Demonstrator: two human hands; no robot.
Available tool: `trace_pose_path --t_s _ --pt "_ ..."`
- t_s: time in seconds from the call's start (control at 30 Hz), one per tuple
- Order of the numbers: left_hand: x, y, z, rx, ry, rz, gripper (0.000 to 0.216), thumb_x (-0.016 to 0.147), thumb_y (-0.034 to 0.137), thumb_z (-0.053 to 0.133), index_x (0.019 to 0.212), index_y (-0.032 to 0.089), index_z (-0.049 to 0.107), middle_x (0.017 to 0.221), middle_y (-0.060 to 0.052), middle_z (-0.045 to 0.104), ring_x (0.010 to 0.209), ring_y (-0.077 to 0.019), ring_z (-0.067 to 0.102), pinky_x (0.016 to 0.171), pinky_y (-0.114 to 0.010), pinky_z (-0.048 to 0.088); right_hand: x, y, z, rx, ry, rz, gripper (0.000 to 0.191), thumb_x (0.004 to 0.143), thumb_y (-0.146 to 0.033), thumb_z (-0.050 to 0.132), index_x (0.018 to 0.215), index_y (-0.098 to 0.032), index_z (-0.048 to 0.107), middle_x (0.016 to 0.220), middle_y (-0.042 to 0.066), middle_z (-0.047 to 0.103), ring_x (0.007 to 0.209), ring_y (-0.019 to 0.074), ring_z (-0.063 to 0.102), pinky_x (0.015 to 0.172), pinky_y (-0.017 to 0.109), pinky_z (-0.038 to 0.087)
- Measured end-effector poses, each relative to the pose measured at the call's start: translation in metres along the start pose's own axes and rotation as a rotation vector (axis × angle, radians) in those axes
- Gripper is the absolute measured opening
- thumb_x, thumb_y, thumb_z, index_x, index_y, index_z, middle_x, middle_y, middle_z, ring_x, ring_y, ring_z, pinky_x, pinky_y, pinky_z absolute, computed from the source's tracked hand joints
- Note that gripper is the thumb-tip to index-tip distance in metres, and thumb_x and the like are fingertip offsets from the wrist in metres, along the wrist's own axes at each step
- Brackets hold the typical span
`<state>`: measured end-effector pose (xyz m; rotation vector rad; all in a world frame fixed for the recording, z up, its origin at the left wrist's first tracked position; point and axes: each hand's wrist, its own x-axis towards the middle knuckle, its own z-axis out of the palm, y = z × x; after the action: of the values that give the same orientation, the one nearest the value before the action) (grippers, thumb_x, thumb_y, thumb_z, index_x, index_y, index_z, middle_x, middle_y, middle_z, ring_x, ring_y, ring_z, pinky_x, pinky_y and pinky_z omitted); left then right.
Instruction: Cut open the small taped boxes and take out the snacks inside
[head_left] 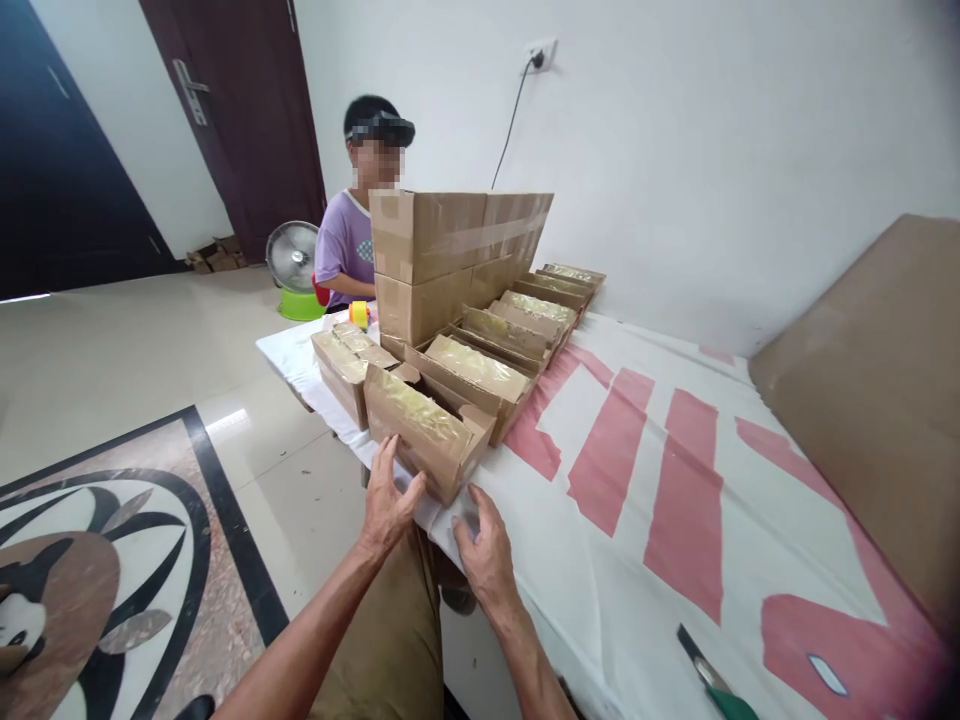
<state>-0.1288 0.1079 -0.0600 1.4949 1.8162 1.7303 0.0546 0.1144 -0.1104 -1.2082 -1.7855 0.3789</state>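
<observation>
Right in front of me a small brown cardboard box (412,432) sits at the table's near edge, its top partly open and clear-yellow tape across the flap. My left hand (388,502) lies against the near side of this box, fingers apart and not wrapped round it. By its right corner is my right hand (484,545), thumb and fingers spread with nothing between them; whether it touches the box I cannot tell. Behind stands a row of similar opened boxes (476,372), and a further taped box (346,365) is at the left.
Larger closed cartons (442,235) are stacked behind the row, with a person (349,245) beyond them. A green-handled knife (709,675) lies on the red-and-white tablecloth (607,440). A tape roll (359,315) is near the far-left edge; a big cardboard sheet (877,390) leans at the right.
</observation>
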Motion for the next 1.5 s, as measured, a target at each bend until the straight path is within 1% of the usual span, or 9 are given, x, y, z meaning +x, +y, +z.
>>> trace_pose_path --t_s 0.23,0.47,0.6,0.77,0.83,0.93,1.03,1.2,1.5 --pt "0.078 -0.024 -0.058 0.154 0.277 0.071 0.055 0.08 0.027 0.066 0.133 0.018 0.057 0.128 -0.014 0.06 0.128 -0.0296 0.056 0.114 -0.05 0.044 -0.003 0.004 0.002 -0.019 0.013 -0.026 0.04 0.091 -0.029 0.053 0.127 -0.016 0.064 0.125 0.015 0.072 0.116 0.0293 0.068 0.1 0.049 0.057" --pt "0.158 -0.057 -0.092 0.131 0.107 0.049 0.086 0.062 0.037 0.083 0.14 0.017 0.052 0.16 -0.021 0.036 0.154 -0.0396 0.027 0.126 -0.058 0.02 -0.001 0.004 -0.006 -0.081 0.033 -0.108 0.033 0.094 -0.028 0.05 0.121 -0.019 0.067 0.119 0.013 0.074 0.111 0.0281 0.069 0.095 0.047 0.057" --pt "0.182 -0.072 -0.102 -0.009 0.113 -0.039 0.082 0.074 0.047 0.075 0.144 0.015 0.049 0.159 -0.021 0.041 0.15 -0.0375 0.035 0.125 -0.057 0.026 -0.006 -0.03 -0.003 -0.116 0.038 -0.233 0.027 0.097 -0.019 0.047 0.109 -0.024 0.071 0.112 0.01 0.075 0.101 0.0249 0.07 0.085 0.04 0.054" --pt "0.219 -0.092 -0.098 -0.118 0.188 -0.194 0.082 0.083 0.057 0.064 0.151 0.016 0.041 0.161 -0.022 0.037 0.147 -0.0389 0.041 0.12 -0.057 0.034 -0.004 -0.085 0.019 -0.129 -0.031 -0.254 0.025 0.095 -0.011 0.045 0.083 -0.023 0.064 0.075 0.003 0.068 0.074 0.0205 0.062 0.076 0.036 0.044" --pt "0.226 -0.096 -0.092 -0.15 0.213 -0.235 0.078 0.084 0.055 0.064 0.149 0.019 0.043 0.161 -0.02 0.038 0.146 -0.0375 0.042 0.121 -0.055 0.034 0.0 -0.088 0.023 -0.194 -0.021 -0.21 0.017 0.096 -0.017 0.049 0.093 -0.021 0.065 0.085 0.005 0.071 0.082 0.0228 0.064 0.079 0.037 0.044" --pt "0.208 -0.091 -0.083 -0.166 0.276 -0.266 0.072 0.087 0.051 0.063 0.149 0.02 0.043 0.161 -0.018 0.037 0.148 -0.0351 0.039 0.123 -0.052 0.03 0.005 -0.074 0.019 -0.248 -0.041 -0.16 0.031 0.098 -0.034 0.056 0.124 -0.018 0.059 0.115 0.012 0.073 0.102 0.0268 0.066 0.085 0.04 0.047" --pt "0.153 -0.072 -0.078 -0.148 0.297 -0.261 0.064 0.091 0.045 0.061 0.148 0.02 0.045 0.156 -0.016 0.043 0.147 -0.0315 0.041 0.124 -0.049 0.029 0.006 -0.058 0.014 -0.258 -0.059 -0.136 0.043 0.098 -0.043 0.057 0.134 -0.019 0.054 0.125 0.013 0.07 0.111 0.029 0.065 0.088 0.042 0.048" --pt "0.074 -0.04 -0.066 -0.166 0.052 -0.19 0.057 0.092 0.041 0.062 0.145 0.023 0.049 0.149 -0.013 0.052 0.139 -0.0299 0.05 0.118 -0.049 0.039 0.009 -0.048 0.019 -0.251 0.01 -0.045 0.055 0.098 -0.049 0.055 0.142 -0.019 0.047 0.136 0.018 0.063 0.118 0.0339 0.063 0.089 0.049 0.051" --pt "0.104 -0.039 -0.043 -0.249 0.05 -0.25 0.056 0.078 0.037 0.065 0.13 0.019 0.057 0.124 -0.01 0.064 0.119 -0.0265 0.06 0.106 -0.045 0.046 0.025 -0.063 0.031 -0.211 0.089 -0.036 0.069 0.097 -0.047 0.057 0.155 -0.017 0.034 0.146 0.022 0.056 0.13 0.0366 0.056 0.096 0.054 0.05"
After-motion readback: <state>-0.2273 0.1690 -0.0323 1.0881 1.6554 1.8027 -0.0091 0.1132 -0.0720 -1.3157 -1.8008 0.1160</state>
